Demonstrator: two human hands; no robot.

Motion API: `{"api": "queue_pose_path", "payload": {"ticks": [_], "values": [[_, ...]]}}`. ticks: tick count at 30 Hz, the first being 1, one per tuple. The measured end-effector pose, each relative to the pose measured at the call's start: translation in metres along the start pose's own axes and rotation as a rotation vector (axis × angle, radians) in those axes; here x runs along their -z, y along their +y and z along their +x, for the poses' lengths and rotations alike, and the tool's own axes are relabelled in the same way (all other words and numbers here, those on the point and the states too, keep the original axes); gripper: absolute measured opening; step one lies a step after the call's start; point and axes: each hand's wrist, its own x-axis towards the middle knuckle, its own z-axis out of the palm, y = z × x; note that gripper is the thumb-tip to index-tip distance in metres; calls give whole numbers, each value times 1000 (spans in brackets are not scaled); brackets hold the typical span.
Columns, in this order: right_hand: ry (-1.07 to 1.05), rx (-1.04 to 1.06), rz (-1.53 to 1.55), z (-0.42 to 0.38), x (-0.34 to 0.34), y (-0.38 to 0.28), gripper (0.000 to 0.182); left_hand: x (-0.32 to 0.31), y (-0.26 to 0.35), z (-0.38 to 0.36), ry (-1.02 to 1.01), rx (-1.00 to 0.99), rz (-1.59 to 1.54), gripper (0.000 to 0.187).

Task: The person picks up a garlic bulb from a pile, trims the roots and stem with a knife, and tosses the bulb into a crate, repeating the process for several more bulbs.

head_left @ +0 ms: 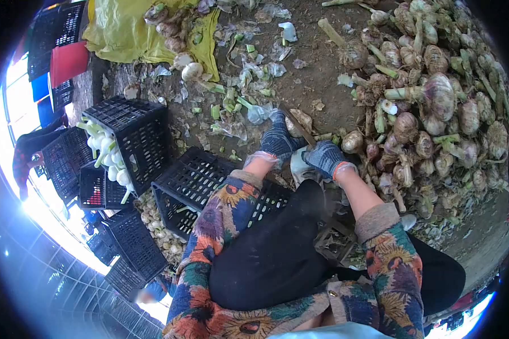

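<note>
My left hand point(280, 138), in a dark grey knit glove, is closed around the side of a garlic bulb point(301, 121). My right hand point(324, 158), gloved the same way, grips a knife point(297, 125) with a brownish, narrow blade. The blade slants across the bulb and reaches toward my left fingertips. Its handle is hidden in my right fist. Just left of my left hand, a pale piece of garlic with a green stem point(257, 113) lies on the dirt. Beside my right hand is the edge of a large pile of unpeeled garlic point(404, 127).
Black plastic crates point(189, 175) stand to my left, one holding white trimmed garlic point(108, 155). Loose garlic point(161, 229) lies between crates. A yellow sack point(133, 34) is at the upper left. Cut stems and skins point(232, 104) litter the ground. Another person point(28, 152) is at far left.
</note>
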Motion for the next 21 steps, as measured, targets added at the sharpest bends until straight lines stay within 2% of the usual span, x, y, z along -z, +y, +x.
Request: {"api": "queue_pose_path", "payload": {"ticks": [4, 8, 10, 12, 14, 18, 21], "values": [[147, 119, -47, 4, -23, 17, 48, 2, 2, -1, -29, 11, 83, 97], [55, -57, 62, -10, 2, -9, 45, -12, -19, 3, 2, -53, 44, 97], [44, -66, 22, -5, 4, -11, 44, -1, -2, 1, -42, 34, 95, 94], [44, -112, 2, -1, 2, -8, 41, -48, -75, 29, 3, -148, 125, 92], [23, -102, -29, 0, 5, -8, 41, -58, -89, 33, 6, -209, 122, 89], [-3, -71, -65, 1, 6, -7, 41, -4, -3, 2, -56, -28, 0, 77], [50, -121, -38, -22, 18, -21, 44, -7, -1, -1, -26, 36, 20, 67]]}}
